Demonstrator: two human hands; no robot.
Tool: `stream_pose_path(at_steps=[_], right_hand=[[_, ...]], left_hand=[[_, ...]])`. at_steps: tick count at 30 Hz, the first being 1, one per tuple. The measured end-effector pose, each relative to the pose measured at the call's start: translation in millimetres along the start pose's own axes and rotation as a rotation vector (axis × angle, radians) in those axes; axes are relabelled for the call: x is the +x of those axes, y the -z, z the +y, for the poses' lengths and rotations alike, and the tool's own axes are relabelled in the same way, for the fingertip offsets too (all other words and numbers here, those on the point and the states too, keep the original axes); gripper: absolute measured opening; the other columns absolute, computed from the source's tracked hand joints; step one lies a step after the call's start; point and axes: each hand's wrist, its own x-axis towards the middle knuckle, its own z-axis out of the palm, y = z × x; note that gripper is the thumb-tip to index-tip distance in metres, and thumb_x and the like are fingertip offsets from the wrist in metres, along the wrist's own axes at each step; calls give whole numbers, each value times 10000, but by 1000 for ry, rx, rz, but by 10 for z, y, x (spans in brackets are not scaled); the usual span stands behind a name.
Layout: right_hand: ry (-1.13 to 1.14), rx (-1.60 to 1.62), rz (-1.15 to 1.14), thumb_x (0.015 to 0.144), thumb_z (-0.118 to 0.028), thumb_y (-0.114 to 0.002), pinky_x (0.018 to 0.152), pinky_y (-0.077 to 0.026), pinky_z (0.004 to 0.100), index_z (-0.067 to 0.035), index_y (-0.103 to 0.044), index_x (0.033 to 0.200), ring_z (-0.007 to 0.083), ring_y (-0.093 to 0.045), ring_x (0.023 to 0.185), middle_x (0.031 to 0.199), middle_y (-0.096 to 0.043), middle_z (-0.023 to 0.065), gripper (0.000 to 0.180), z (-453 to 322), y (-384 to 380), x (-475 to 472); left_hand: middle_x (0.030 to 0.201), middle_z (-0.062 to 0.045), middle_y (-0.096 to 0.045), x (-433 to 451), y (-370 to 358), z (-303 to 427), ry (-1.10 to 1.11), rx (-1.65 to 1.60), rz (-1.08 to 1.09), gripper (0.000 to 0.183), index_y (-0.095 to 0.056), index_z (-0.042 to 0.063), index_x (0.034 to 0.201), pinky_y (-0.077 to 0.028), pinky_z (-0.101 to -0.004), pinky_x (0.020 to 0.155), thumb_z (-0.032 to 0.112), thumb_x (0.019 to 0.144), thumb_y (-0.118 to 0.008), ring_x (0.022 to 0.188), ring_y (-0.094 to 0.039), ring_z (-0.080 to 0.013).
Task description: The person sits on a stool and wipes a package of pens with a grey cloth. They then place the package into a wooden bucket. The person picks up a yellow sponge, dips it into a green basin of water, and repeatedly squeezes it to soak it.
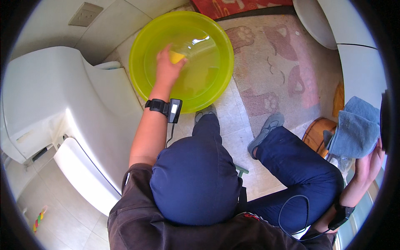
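Note:
My left hand reaches into a round lime-green plastic basin and grips a yellow sponge between thumb and fingers. Clear water fills part of the basin, with light reflected on it. The sponge is at the water; how deep it sits I cannot tell. At the far right, my right hand holds a folded blue-grey cloth from below, beside a white panel. Some of its fingers are hidden behind the cloth and a dark edge.
A white fixture stands close on the left. Right of the basin lies a patterned rug, with a red mat beyond. A brown wooden-looking container stands near my right foot. A cable loops from my right wrist device.

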Motion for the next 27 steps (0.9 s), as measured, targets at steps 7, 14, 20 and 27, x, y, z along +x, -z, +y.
stream_pose_path(at_steps=[7, 14, 20, 27], right_hand=[[17, -40, 12, 1022, -188, -277, 1135, -230, 446, 10, -398, 1351, 291, -397, 1307, 1399, -427, 173, 403, 63, -224, 227], [173, -163, 766, 1019, -145, -276, 1136, -237, 444, 12, -389, 1369, 283, -408, 1302, 1405, -428, 164, 400, 110, -69, 291], [8, -73, 53, 1016, -149, -286, 1139, -228, 441, 11, -392, 1368, 278, -396, 1312, 1407, -429, 160, 401, -5, 322, 16], [318, -148, 1494, 1014, -185, -312, 1141, -214, 444, 8, -403, 1353, 281, -376, 1325, 1420, -409, 162, 400, 323, -614, 680]], left_hand=[[1188, -192, -567, -28, -17, -76, 668, -891, -158, 524, -460, -2, 1290, -463, -434, 901, 257, 865, -625, 1071, -568, -319], [1208, -229, -549, -75, 135, -214, 850, -1723, -305, 477, -472, 23, 1265, -479, -531, 870, 369, 964, -341, 1073, -569, -376], [1161, -222, -570, -86, 170, -62, 872, -1722, -469, 426, -515, 62, 1195, -484, -570, 845, 402, 956, -422, 1072, -569, -371], [1106, -208, -599, -86, 87, -152, 902, -1433, -363, 398, -525, 47, 1166, -506, -503, 820, 374, 955, -442, 1006, -599, -336]])
